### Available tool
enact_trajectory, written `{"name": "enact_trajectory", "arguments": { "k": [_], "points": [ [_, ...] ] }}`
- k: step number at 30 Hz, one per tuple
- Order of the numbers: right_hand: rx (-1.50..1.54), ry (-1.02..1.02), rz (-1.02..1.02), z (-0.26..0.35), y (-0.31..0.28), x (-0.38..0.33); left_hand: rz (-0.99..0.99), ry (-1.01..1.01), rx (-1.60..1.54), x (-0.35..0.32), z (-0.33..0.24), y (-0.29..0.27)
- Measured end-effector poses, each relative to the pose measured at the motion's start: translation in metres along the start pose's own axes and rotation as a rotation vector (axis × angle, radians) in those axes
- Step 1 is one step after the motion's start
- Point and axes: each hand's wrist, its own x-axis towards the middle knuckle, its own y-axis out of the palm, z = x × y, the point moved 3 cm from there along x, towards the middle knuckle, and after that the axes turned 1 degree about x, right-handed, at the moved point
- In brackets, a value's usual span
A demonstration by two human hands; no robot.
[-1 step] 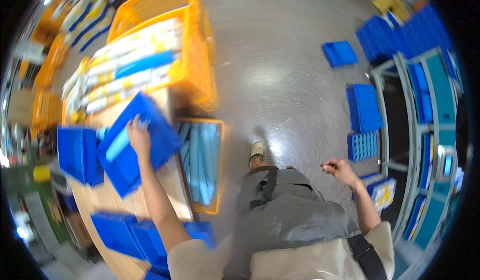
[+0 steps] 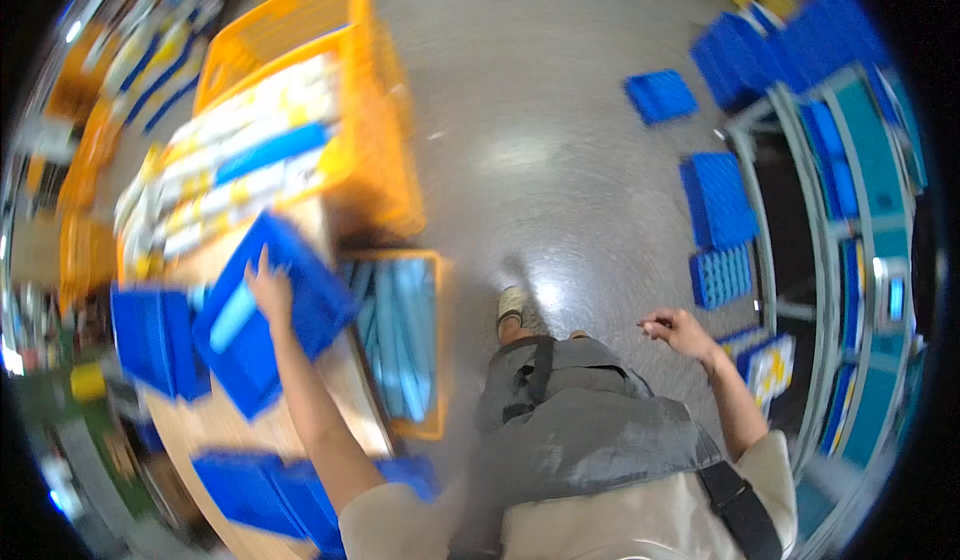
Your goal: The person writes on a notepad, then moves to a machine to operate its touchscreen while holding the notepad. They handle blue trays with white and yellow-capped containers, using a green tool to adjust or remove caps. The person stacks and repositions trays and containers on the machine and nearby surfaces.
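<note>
A blue tray (image 2: 270, 315) is being held by the left hand (image 2: 268, 295) above the wooden tabletop (image 2: 225, 425), tilted, with the fingers clamped on its upper rim. A pale blue piece (image 2: 235, 318) is lying inside the tray; the view is blurred there, so what kind of piece it is cannot be told. The right hand (image 2: 680, 332) is being carried free at the side, over the grey floor (image 2: 560, 160), its fingers loosely curled and holding nothing. Other blue trays (image 2: 150, 340) are lying on the tabletop just beside the held one, and more (image 2: 265, 495) nearer the body. An orange crate (image 2: 400, 340) of long pale blue parts is standing against the tabletop's edge. The tray is judged to be in mid-handling, not yet set down.
</note>
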Motion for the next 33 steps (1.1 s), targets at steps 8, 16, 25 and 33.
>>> {"name": "enact_trajectory", "arguments": {
  "k": [8,16,25,33],
  "points": [
    [0.129,0.234,-0.141,-0.102,-0.025,-0.028,-0.106,-0.011,0.029,0.001,0.011,0.094],
    [-0.143,0.753,-0.207,-0.303,0.018,-0.097,0.465,0.559,-0.641,-0.115,-0.381,0.153],
    [0.088,0.546,0.055,-0.496,0.026,-0.009,1.218,0.746,-0.580,-0.224,-0.629,0.182],
    [0.243,0.557,-0.566,-0.581,-0.233,0.029,1.329,0.783,-0.575,-0.261,-0.983,0.187]
  ]
}}
